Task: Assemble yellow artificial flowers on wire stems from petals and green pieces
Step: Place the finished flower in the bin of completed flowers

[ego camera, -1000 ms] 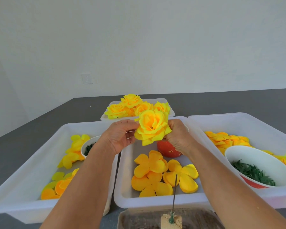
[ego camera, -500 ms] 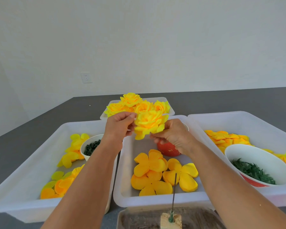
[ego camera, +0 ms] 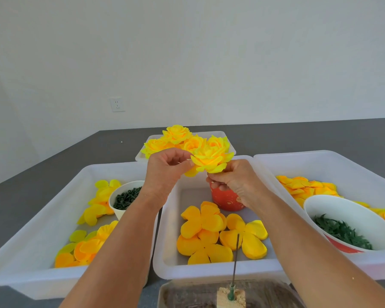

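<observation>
Lifted higher toward frame centre, your layered yellow fabric flower [ego camera: 210, 160] tilts away; right hand [ego camera: 236, 181] pinches beneath it, left hand [ego camera: 167, 170] pinches its left petal edge.

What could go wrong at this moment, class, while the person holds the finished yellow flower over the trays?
1. The flower is held only at its edges and underside by the left hand and right hand; a slip might loosen its petal layers.
2. The upright wire stem stands near the forearms and could poke one as it lowers.
3. The red cup sits directly under the right hand and could be knocked over.
</observation>
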